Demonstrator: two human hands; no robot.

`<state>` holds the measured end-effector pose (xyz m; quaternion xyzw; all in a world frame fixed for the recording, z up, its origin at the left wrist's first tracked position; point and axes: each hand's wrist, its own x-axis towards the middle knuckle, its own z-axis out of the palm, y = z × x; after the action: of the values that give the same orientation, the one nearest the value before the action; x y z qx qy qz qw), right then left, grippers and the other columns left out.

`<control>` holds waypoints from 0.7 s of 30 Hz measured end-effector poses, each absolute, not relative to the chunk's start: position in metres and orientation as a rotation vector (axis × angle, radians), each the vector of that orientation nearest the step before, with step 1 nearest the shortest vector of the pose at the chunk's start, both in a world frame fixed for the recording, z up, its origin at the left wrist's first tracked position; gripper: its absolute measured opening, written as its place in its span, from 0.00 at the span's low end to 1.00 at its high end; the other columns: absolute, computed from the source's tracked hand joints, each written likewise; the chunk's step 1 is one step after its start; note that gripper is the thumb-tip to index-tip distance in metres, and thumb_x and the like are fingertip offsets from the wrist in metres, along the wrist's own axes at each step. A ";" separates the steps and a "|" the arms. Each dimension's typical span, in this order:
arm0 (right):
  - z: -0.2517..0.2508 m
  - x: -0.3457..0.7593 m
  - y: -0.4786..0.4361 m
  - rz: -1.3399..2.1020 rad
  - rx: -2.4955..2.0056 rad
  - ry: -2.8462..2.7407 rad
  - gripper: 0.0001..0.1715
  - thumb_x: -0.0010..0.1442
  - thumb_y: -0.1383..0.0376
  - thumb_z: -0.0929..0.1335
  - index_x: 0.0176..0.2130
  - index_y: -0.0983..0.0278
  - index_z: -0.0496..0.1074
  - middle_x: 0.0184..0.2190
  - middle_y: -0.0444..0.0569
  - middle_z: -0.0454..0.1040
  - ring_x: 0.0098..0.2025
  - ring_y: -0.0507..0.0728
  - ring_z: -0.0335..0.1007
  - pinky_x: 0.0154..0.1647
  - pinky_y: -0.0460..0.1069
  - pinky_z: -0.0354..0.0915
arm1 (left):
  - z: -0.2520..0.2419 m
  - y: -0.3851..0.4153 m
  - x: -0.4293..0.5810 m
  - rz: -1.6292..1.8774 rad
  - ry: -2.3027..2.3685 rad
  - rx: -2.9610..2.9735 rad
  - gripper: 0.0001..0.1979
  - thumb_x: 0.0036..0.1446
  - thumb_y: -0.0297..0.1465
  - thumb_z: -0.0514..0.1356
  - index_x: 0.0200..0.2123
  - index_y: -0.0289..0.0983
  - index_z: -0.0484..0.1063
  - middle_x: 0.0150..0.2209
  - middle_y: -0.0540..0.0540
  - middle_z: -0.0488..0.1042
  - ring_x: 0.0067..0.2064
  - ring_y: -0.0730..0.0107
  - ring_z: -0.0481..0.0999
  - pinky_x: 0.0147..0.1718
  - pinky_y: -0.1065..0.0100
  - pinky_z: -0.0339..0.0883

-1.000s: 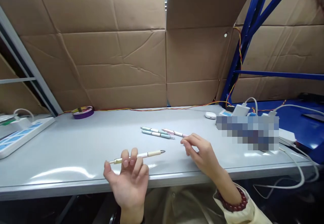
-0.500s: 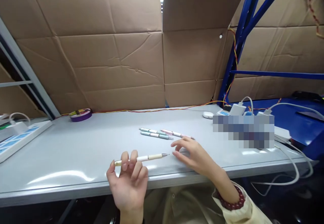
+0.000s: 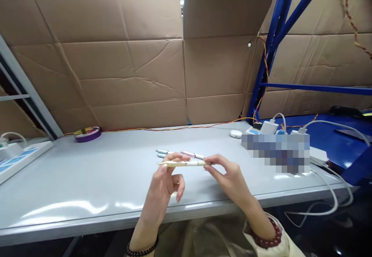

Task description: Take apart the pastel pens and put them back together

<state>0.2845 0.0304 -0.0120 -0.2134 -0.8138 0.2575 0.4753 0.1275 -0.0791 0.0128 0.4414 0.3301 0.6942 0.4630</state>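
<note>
A cream and white pen (image 3: 183, 163) is held level above the grey table (image 3: 87, 171), between both hands. My left hand (image 3: 165, 181) pinches its left half with thumb and forefinger, the other fingers curled. My right hand (image 3: 228, 175) pinches the pen's right end with its fingertips. Just behind the hands, a pink pen (image 3: 192, 155) and the ends of two teal pens (image 3: 161, 152) lie on the table, partly hidden by my left hand.
A purple tape roll (image 3: 87, 134) sits at the back left and a white power strip (image 3: 20, 157) at the left edge. A white mouse (image 3: 235, 133), chargers (image 3: 269, 127) and white cables (image 3: 325, 187) crowd the right. Cardboard walls and a blue rack (image 3: 273, 43) stand behind.
My left hand turned over and carried the cream pen up and to the right. My right hand came in and took hold of the pen's right end.
</note>
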 end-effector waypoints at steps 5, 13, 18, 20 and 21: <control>-0.009 0.313 0.060 0.537 -0.736 -1.910 0.08 0.60 0.61 0.64 0.38 0.62 0.68 0.36 0.48 0.74 0.39 0.57 0.71 0.41 0.50 0.65 | 0.057 -0.082 0.136 1.409 1.593 1.696 0.29 0.51 0.33 0.62 0.57 0.48 0.59 0.46 0.46 0.70 0.28 0.67 0.70 0.26 0.71 0.59; -0.015 0.309 0.065 0.397 -0.984 -2.111 0.07 0.60 0.63 0.63 0.36 0.62 0.69 0.34 0.48 0.73 0.38 0.58 0.69 0.41 0.52 0.63 | 0.059 -0.065 0.105 1.042 1.927 2.114 0.08 0.49 0.33 0.62 0.35 0.42 0.74 0.22 0.49 0.69 0.23 0.63 0.65 0.22 0.71 0.48; -0.016 0.308 0.063 0.441 -0.998 -2.226 0.07 0.59 0.65 0.62 0.38 0.61 0.69 0.37 0.48 0.72 0.42 0.58 0.67 0.44 0.52 0.62 | 0.023 -0.042 0.088 0.823 2.109 2.170 0.17 0.54 0.33 0.56 0.48 0.39 0.68 0.38 0.42 0.71 0.42 0.55 0.68 0.37 0.64 0.61; -0.017 0.307 0.063 0.441 -0.988 -2.236 0.08 0.60 0.65 0.61 0.38 0.60 0.69 0.38 0.48 0.72 0.44 0.58 0.66 0.45 0.52 0.61 | 0.014 -0.039 0.094 0.725 2.290 2.135 0.19 0.58 0.33 0.52 0.53 0.38 0.63 0.48 0.39 0.67 0.52 0.53 0.63 0.45 0.59 0.61; -0.017 0.307 0.063 0.438 -0.984 -2.236 0.09 0.60 0.65 0.61 0.39 0.60 0.69 0.38 0.48 0.72 0.44 0.58 0.66 0.45 0.52 0.61 | 0.010 -0.039 0.099 0.722 2.289 2.175 0.19 0.61 0.33 0.49 0.55 0.40 0.60 0.53 0.40 0.64 0.56 0.55 0.60 0.48 0.58 0.60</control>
<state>0.3071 0.0631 -0.0174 -0.3750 -0.8525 0.1668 0.3238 0.0988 -0.0389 0.0096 0.6708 0.7058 0.2226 -0.0486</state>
